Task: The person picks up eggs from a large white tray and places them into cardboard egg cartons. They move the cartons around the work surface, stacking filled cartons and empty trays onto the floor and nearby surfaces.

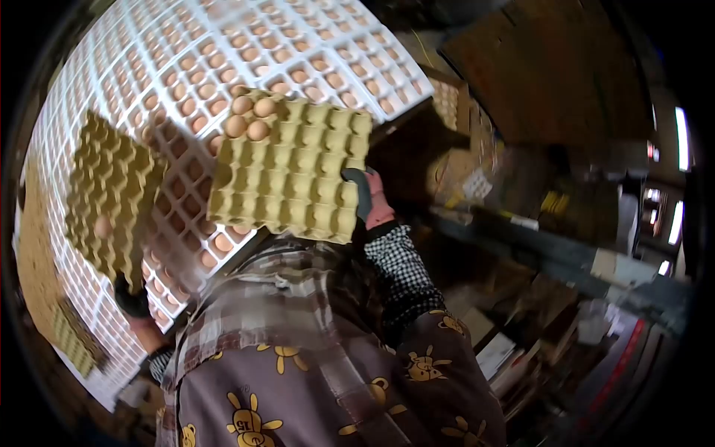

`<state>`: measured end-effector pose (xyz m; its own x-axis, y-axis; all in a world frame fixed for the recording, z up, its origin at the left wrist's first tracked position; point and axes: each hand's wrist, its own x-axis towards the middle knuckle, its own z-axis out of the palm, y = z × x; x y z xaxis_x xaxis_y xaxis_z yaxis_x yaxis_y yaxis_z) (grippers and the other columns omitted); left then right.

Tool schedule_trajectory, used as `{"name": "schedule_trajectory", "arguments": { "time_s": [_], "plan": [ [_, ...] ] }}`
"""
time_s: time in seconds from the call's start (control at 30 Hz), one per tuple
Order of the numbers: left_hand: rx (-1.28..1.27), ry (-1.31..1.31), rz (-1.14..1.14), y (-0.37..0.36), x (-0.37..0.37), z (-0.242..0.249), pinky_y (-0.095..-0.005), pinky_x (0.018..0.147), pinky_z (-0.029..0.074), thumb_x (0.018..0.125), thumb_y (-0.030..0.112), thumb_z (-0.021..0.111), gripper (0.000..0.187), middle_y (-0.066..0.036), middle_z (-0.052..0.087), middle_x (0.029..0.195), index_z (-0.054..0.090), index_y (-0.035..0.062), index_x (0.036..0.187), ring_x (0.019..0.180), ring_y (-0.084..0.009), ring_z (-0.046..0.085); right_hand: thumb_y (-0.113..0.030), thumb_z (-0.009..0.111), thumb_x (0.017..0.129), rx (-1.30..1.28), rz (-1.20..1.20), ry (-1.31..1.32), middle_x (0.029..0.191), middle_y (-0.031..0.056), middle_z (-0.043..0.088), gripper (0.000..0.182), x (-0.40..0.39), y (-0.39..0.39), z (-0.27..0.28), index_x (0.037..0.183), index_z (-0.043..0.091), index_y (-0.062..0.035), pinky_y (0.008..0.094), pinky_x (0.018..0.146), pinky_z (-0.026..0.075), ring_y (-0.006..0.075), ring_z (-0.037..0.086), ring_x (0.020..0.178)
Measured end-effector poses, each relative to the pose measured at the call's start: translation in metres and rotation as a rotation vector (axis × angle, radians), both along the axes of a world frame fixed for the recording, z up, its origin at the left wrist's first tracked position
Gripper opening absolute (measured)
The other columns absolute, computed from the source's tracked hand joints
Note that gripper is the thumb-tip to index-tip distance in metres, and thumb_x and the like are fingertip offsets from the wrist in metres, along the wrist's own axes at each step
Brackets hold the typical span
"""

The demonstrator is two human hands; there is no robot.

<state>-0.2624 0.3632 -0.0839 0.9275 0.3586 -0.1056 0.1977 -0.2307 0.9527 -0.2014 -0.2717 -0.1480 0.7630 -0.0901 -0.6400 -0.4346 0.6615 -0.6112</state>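
Number "15" on yellow cartoon print of apron [249, 423]; no other text legible.
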Motion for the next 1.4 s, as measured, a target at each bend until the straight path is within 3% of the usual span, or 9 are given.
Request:
{"name": "schedule_trajectory", "arguments": {
  "time_s": [0.1,0.27,0.33,0.5,0.6,0.67,1.1,1.23,1.4],
  "plan": [
    [-0.546,0.141,0.087,-0.027,0.000,0.038,-0.0338,0.077,0.055,0.098,0.016,0.052,0.034,-0.013,0.065,0.116,0.054,0.0021,0.129,0.099,-0.0239,0.065,-0.012,0.066,0.080,0.081,-0.068,0.033,0.089,0.0107,0.071,0.026,-0.015,0.016,0.003,0.102,0.069,-0.0002,0.0316,0.072,0.055,0.0203,0.069,0.076],
    [0.426,-0.028,-0.344,-0.034,0.063,0.056,-0.0381,0.089,0.051,0.075,-0.001,0.075,0.041,-0.017,0.066,0.109,0.061,-0.0049,0.114,0.099,-0.0284,0.063,-0.016,0.057,0.091,-0.856,-0.249,-0.381,0.089,0.0069,0.070,0.023,-0.097,0.059,-0.030,0.098,0.068,0.0020,0.0272,0.077,0.051,0.0162,0.065,0.082],
    [0.914,-0.278,-0.524,-0.034,0.088,0.065,-0.0389,0.090,0.051,0.071,0.004,0.079,0.047,-0.020,0.066,0.109,0.062,-0.0065,0.114,0.102,-0.0314,0.062,-0.018,0.059,0.090,-0.536,-0.331,-0.314,0.091,0.0065,0.068,0.023,-0.139,0.055,-0.002,0.099,0.066,0.0019,0.0276,0.076,0.051,0.0157,0.064,0.084],
    [-0.465,0.046,-0.540,-0.042,0.151,0.049,-0.0354,0.080,0.054,0.090,-0.002,0.060,0.031,-0.012,0.063,0.107,0.056,-0.0049,0.121,0.090,-0.0234,0.062,-0.013,0.059,0.087,-0.129,-0.606,-0.222,0.090,0.0054,0.068,0.022,-0.229,0.089,0.046,0.102,0.067,0.0011,0.0282,0.070,0.053,0.0141,0.064,0.077],
    [0.288,-0.357,-0.861,-0.021,0.181,0.025,-0.0355,0.077,0.055,0.099,0.014,0.053,0.028,-0.012,0.062,0.113,0.056,-0.0020,0.122,0.096,-0.0228,0.062,-0.018,0.055,0.088,-0.296,-0.724,-0.152,0.095,0.0038,0.068,0.029,-0.279,0.151,0.078,0.107,0.067,-0.0005,0.0282,0.077,0.051,0.0136,0.063,0.087],
    [-0.310,-0.092,-0.807,-0.012,0.209,0.011,-0.0351,0.078,0.056,0.098,0.012,0.055,0.029,-0.011,0.061,0.117,0.056,-0.0012,0.123,0.101,-0.0220,0.061,-0.019,0.055,0.088,-0.384,-0.840,-0.141,0.098,0.0035,0.067,0.031,-0.291,0.193,0.105,0.111,0.066,-0.0008,0.0282,0.080,0.050,0.0136,0.063,0.090],
    [-0.454,-0.151,-1.062,-0.095,0.219,0.028,-0.0314,0.076,0.053,0.093,0.016,0.062,0.032,-0.008,0.063,0.108,0.057,-0.0032,0.119,0.095,-0.0168,0.061,-0.027,0.042,0.101,-0.010,-1.263,-0.448,0.129,0.0117,0.060,0.043,-0.341,0.240,-0.016,0.133,0.055,-0.0007,0.0365,0.101,0.046,0.0239,0.058,0.118],
    [0.488,-0.578,-1.263,-0.088,0.208,0.045,-0.0384,0.094,0.051,0.091,0.015,0.053,0.032,-0.008,0.061,0.114,0.057,0.0017,0.119,0.106,-0.0230,0.061,-0.018,0.051,0.096,-0.245,-1.293,-0.329,0.128,0.0109,0.059,0.043,-0.385,0.201,-0.058,0.135,0.052,-0.0011,0.0374,0.098,0.048,0.0243,0.058,0.115],
    [-0.250,0.027,-0.971,-0.074,0.211,0.033,-0.0337,0.086,0.052,0.087,0.012,0.053,0.020,-0.007,0.062,0.100,0.060,0.0025,0.104,0.094,-0.0206,0.062,-0.016,0.057,0.094,-0.290,-0.819,-0.383,0.109,0.0082,0.068,0.031,-0.350,0.121,0.051,0.121,0.061,-0.0021,0.0355,0.086,0.052,0.0221,0.065,0.098]
  ]
}}
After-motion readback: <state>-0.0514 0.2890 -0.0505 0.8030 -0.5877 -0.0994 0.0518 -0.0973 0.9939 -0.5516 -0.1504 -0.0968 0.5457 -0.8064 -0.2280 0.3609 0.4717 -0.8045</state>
